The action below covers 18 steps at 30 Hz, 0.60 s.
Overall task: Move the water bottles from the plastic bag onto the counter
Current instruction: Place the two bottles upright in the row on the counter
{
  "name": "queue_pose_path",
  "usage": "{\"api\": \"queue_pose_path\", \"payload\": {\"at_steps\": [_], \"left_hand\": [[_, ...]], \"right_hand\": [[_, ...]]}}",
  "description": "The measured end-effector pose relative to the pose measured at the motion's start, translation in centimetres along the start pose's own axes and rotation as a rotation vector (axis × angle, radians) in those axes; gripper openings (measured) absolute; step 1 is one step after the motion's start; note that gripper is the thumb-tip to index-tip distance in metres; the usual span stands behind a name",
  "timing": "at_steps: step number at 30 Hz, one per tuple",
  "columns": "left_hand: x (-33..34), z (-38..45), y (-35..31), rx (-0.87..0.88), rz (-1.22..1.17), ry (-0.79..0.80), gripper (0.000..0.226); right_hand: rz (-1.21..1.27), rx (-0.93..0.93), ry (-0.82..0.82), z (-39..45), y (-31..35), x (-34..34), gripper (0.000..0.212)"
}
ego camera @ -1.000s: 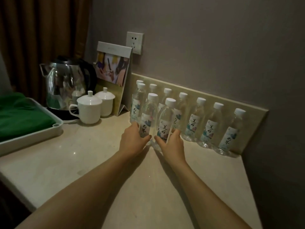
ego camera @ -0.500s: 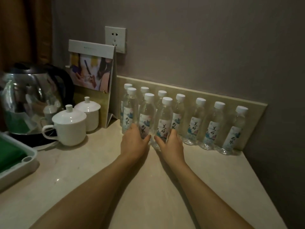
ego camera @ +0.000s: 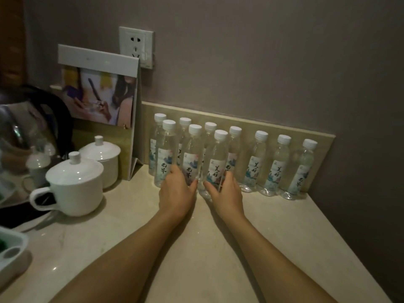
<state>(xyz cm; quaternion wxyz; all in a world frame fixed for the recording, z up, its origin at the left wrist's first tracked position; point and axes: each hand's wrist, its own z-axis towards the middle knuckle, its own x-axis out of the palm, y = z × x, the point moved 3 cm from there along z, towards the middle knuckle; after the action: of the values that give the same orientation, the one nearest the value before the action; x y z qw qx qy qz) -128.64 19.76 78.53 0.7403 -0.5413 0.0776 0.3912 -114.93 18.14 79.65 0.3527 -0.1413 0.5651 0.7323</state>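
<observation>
Several small clear water bottles with white caps and printed labels stand upright on the beige counter (ego camera: pixel 273 232) along the back wall. A back row runs to the far right bottle (ego camera: pixel 302 169). In front stand three more. My left hand (ego camera: pixel 177 193) wraps the base of the middle front bottle (ego camera: pixel 192 158). My right hand (ego camera: pixel 227 193) wraps the base of the right front bottle (ego camera: pixel 217 162). The left front bottle (ego camera: pixel 165 154) stands just beside my left hand. No plastic bag is in view.
Two lidded white cups (ego camera: pixel 74 184) stand left of the bottles, in front of a steel kettle (ego camera: pixel 24 132). A standing card with a picture (ego camera: pixel 98 92) leans by the wall socket (ego camera: pixel 135 47). A tray corner (ego camera: pixel 11 254) shows at the lower left.
The view has swung closer and to the right, so the kettle and tray slid toward the left edge. Both hands stay on the same two front bottles, pushed slightly toward the back row.
</observation>
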Motion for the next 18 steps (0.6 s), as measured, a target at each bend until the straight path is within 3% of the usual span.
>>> {"api": "queue_pose_path", "payload": {"at_steps": [18], "left_hand": [[0.0,0.3,-0.2,-0.007,0.000,-0.020,0.043]], "right_hand": [[-0.077,-0.007,-0.119,0.7,-1.3,0.9,0.043]]}}
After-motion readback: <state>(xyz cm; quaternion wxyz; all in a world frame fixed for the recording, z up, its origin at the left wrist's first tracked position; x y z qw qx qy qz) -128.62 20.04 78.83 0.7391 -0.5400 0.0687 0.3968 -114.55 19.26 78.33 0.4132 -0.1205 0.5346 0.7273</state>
